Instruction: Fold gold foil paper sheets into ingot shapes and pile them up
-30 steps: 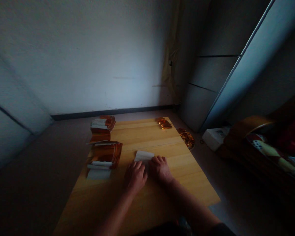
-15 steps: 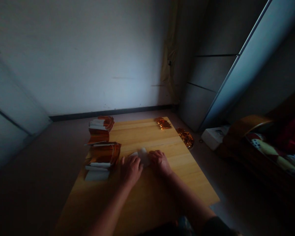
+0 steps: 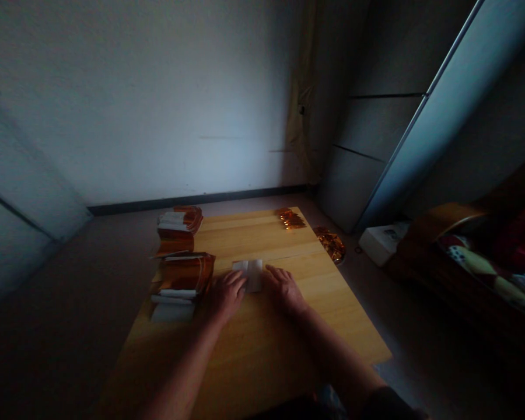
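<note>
While between fingers [image 3: 238,281], white paper [image 3: 254,274] (flat)

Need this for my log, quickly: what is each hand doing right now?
Left hand: open, fingertips at the white paper, not gripping.
Right hand: open, flat beside the white paper.

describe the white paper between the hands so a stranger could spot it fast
Start at the light wooden table. Near its middle, between the person's left hand and right hand, lies a small white folded paper. Unlike the white strips in the orange foil stacks to its left, it lies alone.
</note>
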Tool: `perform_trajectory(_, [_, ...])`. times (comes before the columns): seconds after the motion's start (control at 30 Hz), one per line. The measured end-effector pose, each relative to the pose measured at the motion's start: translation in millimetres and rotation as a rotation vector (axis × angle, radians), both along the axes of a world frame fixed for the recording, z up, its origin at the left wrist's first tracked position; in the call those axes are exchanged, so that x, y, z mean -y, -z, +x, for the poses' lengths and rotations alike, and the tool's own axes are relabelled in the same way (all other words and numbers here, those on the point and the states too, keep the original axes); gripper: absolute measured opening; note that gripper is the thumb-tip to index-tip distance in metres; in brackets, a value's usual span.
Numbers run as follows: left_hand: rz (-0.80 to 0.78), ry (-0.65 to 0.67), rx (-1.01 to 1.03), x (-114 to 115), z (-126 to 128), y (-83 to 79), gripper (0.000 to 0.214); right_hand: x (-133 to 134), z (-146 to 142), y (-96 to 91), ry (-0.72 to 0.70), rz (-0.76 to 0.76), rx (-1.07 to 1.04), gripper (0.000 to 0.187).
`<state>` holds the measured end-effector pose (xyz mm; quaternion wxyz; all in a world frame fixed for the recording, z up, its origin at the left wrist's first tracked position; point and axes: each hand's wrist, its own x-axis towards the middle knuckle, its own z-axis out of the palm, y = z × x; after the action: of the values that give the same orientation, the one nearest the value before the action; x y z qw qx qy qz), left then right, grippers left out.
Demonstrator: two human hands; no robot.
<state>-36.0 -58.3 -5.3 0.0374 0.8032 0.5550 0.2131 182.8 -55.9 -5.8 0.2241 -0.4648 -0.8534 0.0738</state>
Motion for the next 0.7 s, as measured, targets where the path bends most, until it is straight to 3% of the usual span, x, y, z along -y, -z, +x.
perform_trajectory(0.27, [-0.001,-0.073,-0.058,6.4,13.5,-1.9,0.03,1.6,-3.4,-4.4,-0.027,0.006,-0.008,0.035])
perform_trajectory(0.43, [0.0,-0.147,-0.094,11.5,30.5,-8.7,0.024,2.1,-7.3,-5.5,0.012,-0.014,-0.054,0.04])
perform_trajectory(0.7, [-0.006,-0.166,-0.185,19.7,51.0,-19.0,0.021,-16.8,-10.9,6.9,0.154,-0.186,-0.487,0.049])
